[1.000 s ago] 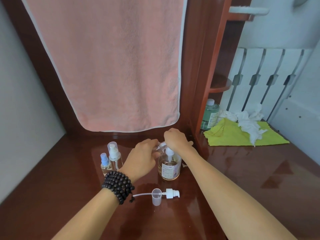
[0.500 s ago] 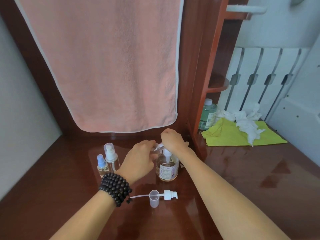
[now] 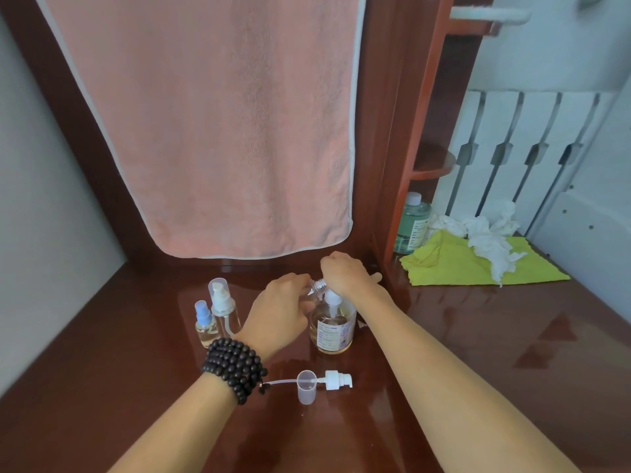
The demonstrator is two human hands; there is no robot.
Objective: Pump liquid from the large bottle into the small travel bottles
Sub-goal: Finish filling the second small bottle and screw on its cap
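Centre of frame: large clear pump bottle with amber liquid and a printed label, upright on the glossy red-brown wooden tabletop. Right hand pressed down over its white pump head, fingers curled round it. Left hand gripping a small clear travel bottle, tilted, threaded neck at the spout. Left of centre: small blue-capped spray bottle beside a clear white-pump bottle. Lower centre: loose white pump with tube and translucent cap.
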